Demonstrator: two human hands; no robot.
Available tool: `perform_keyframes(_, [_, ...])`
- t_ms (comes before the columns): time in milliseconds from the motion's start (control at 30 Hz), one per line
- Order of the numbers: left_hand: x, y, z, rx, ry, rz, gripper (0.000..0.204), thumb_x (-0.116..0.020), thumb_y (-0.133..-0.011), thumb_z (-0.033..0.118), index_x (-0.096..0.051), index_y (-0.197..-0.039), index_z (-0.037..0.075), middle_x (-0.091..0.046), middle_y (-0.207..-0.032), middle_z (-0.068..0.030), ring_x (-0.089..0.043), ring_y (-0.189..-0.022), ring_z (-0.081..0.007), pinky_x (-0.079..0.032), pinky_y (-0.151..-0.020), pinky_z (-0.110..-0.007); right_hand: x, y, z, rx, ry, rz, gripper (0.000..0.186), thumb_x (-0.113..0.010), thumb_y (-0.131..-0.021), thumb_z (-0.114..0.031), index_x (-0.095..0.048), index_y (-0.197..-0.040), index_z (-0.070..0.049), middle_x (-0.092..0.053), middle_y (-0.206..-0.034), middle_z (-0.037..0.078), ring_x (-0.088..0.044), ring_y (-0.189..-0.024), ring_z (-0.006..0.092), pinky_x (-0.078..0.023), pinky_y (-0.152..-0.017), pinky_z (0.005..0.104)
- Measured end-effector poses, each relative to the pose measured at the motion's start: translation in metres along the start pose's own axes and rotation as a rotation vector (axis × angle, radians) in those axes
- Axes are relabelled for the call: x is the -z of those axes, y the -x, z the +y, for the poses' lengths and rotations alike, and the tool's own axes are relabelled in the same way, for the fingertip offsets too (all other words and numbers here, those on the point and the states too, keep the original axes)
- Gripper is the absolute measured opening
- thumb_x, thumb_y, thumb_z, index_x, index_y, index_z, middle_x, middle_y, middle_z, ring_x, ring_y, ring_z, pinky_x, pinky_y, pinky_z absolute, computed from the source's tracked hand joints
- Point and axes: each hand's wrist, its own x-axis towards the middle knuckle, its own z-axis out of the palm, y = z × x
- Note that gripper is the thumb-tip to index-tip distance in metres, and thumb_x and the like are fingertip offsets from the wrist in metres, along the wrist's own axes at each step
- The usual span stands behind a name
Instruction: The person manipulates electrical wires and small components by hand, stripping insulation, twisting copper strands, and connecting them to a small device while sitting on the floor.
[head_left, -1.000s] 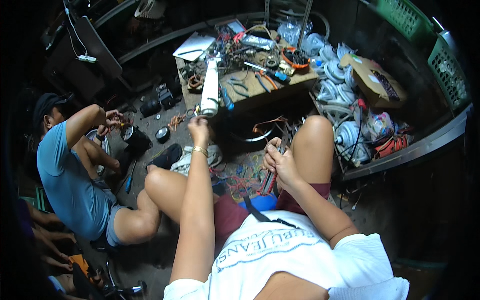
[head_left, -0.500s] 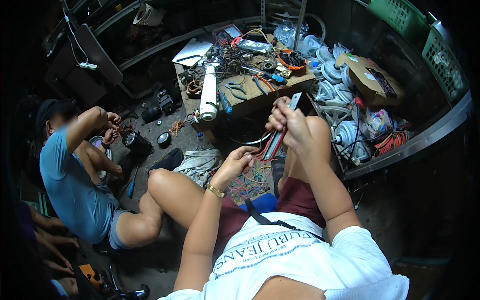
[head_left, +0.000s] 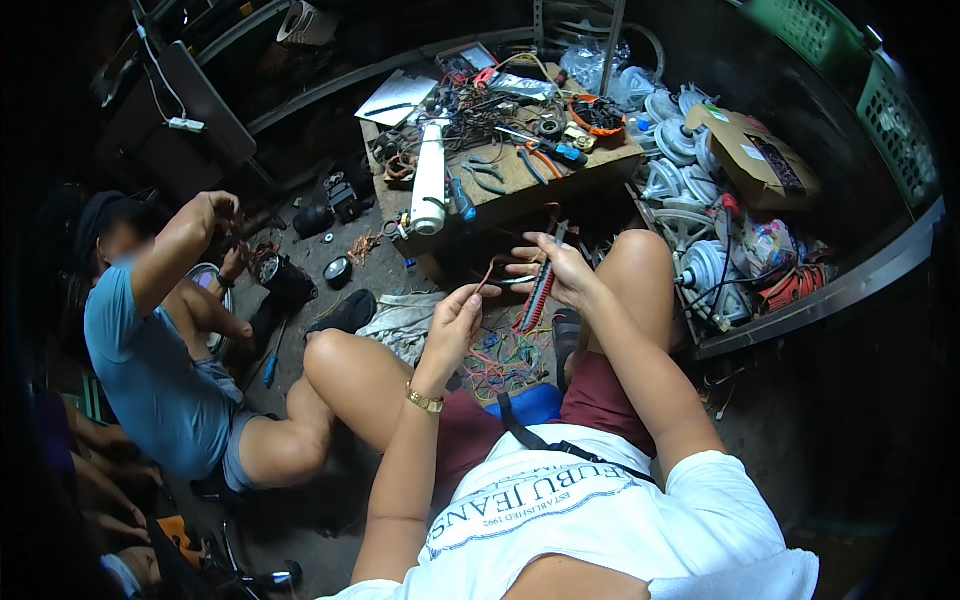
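My left hand (head_left: 454,322), with a gold watch on the wrist, pinches a thin reddish wire (head_left: 488,275) that sticks up from its fingertips. To its right, my right hand (head_left: 565,272) holds a long narrow strip-like tool (head_left: 540,295), dark with a ridged red side. Its thumb side rests against the tool while the other fingers stretch out toward the left hand. The tool's exact kind cannot be made out. Below both hands, loose coloured wires (head_left: 505,360) lie scattered on the floor between my knees.
Ahead stands a wooden workbench (head_left: 540,190) with pliers (head_left: 484,178), screwdrivers, tangled wires and a white cylinder (head_left: 430,180). Pale wheel-shaped parts (head_left: 705,265) and a cardboard box (head_left: 750,155) fill the right side. A co-worker in a blue shirt (head_left: 155,370) sits at left.
My right hand has lowered the tool and loosened its fingers from a closed grip to a spread one. My left hand has turned, its wire now pointing up. The view has shifted slightly.
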Motion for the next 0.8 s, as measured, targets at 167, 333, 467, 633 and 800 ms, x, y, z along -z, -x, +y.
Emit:
perform_keyframes(167, [-0.004, -0.01, -0.023, -0.02, -0.039, 0.051, 0.027, -0.043, -0.097, 0.018, -0.057, -0.11, -0.001, -0.034, -0.057, 0.0087, -0.03, -0.046, -0.0008, -0.027, -0.042, -0.017, 0.024, 0.012, 0.033, -0.133, -0.101, 0.027, 0.05, -0.037, -0.097, -0.042, -0.039, -0.123, 0.0, -0.059, -0.102, 0.015, -0.059, -0.064, 0.0203, -0.048, -0.049, 0.0304])
perform_keyframes(333, [-0.011, -0.014, -0.032, 0.001, -0.159, 0.003, 0.021, -0.046, -0.096, 0.013, -0.061, -0.105, 0.001, -0.041, -0.062, 0.0078, -0.031, -0.052, -0.001, -0.024, -0.046, -0.019, -0.005, 0.035, 0.042, 0.112, 0.188, -0.064, 0.034, -0.054, -0.092, -0.035, -0.059, -0.099, -0.002, -0.063, -0.076, 0.004, -0.046, -0.044, 0.0037, -0.032, -0.038, 0.0168])
perform_keyframes(467, [-0.008, -0.012, -0.037, 0.041, -0.26, 0.024, 0.02, -0.049, -0.094, 0.013, -0.061, -0.1, -0.002, -0.055, -0.073, 0.0042, -0.046, -0.065, -0.0049, -0.036, -0.057, -0.021, -0.01, 0.028, 0.038, 0.233, 0.305, -0.006, 0.022, -0.059, -0.089, -0.024, -0.061, -0.089, -0.003, -0.063, -0.071, 0.003, -0.045, -0.042, 0.0025, -0.033, -0.037, 0.0163])
perform_keyframes(633, [-0.02, -0.01, -0.032, -0.233, -0.576, 0.25, 0.017, -0.053, -0.092, 0.011, -0.061, -0.097, -0.002, -0.064, -0.075, -0.0033, -0.052, -0.062, -0.0083, -0.042, -0.057, -0.023, -0.019, 0.027, 0.036, 0.239, 0.154, 0.03, 0.017, -0.059, -0.088, -0.021, -0.059, -0.085, -0.003, -0.061, -0.072, 0.004, -0.048, -0.046, 0.0043, -0.034, -0.038, 0.0166])
perform_keyframes(800, [-0.018, -0.014, -0.03, -0.522, -0.588, 0.211, 0.011, -0.056, -0.088, 0.008, -0.062, -0.093, -0.001, -0.063, -0.072, -0.0117, -0.058, -0.058, -0.0156, -0.044, -0.056, -0.028, -0.031, 0.038, 0.028, 0.03, -0.248, -0.019, 0.014, -0.057, -0.089, -0.018, -0.057, -0.087, -0.005, -0.059, -0.076, 0.005, -0.05, -0.051, 0.0071, -0.035, -0.041, 0.0194])
